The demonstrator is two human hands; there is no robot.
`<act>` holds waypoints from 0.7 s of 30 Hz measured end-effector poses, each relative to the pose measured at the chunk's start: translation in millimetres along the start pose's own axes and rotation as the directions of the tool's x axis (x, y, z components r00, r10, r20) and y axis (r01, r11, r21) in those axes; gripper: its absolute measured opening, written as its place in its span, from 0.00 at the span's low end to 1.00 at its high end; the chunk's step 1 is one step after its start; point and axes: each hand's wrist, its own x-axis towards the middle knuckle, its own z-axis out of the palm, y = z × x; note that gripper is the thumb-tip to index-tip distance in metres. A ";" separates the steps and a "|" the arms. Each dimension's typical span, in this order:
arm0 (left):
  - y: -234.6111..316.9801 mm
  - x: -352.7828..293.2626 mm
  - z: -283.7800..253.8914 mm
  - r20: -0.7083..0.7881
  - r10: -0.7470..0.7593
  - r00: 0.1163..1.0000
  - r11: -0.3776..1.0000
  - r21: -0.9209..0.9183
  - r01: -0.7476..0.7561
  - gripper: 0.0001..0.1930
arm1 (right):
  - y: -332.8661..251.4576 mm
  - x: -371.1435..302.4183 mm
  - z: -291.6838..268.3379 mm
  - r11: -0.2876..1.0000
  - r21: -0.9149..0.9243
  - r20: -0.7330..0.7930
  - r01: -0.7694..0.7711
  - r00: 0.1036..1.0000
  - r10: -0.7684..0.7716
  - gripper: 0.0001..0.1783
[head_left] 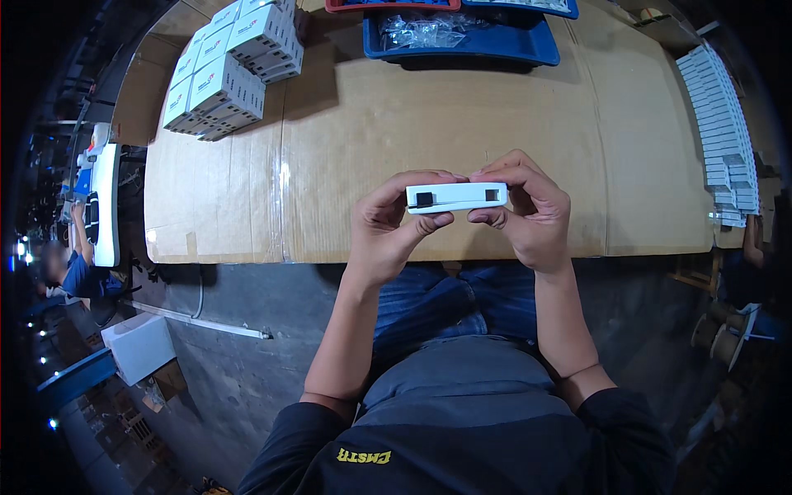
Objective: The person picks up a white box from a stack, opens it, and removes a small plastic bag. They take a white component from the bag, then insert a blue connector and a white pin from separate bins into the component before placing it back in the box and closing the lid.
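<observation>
Both hands hold up a small flat white plastic case point(456, 196) above the near edge of the table. One narrow side faces up, with a black square part near its left end and a square opening near its right end. My left hand point(386, 221) pinches the left end between thumb and fingers. At the other end my right hand point(535, 213) grips it the same way, its index finger bent along the far side. The fingertips of the two hands nearly meet behind the case. Its underside is hidden.
Cardboard covers the table point(495, 115). White printed boxes point(227, 82) are stacked at the far left. A blue tray point(503, 41) with clear plastic bags stands at the back, below a red tray point(392, 5). Long rows of white pieces point(722, 124) line the right edge. Other people work at both sides.
</observation>
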 end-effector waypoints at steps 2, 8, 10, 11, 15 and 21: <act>6.8 1.6 6.5 -0.048 -0.091 0.995 0.996 -0.008 0.090 0.20 | 1.6 -0.3 -1.8 0.999 0.023 -0.020 -0.032 0.999 0.033 0.18; -2.3 -2.1 -2.4 -0.039 -0.007 0.999 0.998 0.062 0.010 0.20 | 7.9 -1.3 -7.1 0.988 0.134 -0.051 -0.083 0.995 0.091 0.22; 1.7 2.8 0.7 -0.036 -0.013 0.999 0.988 0.154 0.019 0.20 | -6.3 6.4 -4.5 0.991 -0.130 -0.075 -0.027 0.997 0.017 0.23; 4.2 3.8 0.7 -0.040 -0.020 0.999 0.967 0.252 0.030 0.19 | -13.1 10.5 -0.9 0.926 -0.378 -0.076 0.026 0.995 -0.059 0.25; 6.8 2.4 2.3 -0.016 0.014 1.000 0.915 0.404 -0.006 0.19 | -19.4 11.6 7.8 0.948 -0.318 0.084 0.022 0.996 0.005 0.23; 0.4 -3.0 9.1 -0.055 0.014 0.998 0.859 0.511 0.016 0.17 | -9.1 9.0 9.3 0.955 -0.297 0.074 0.008 0.997 0.015 0.16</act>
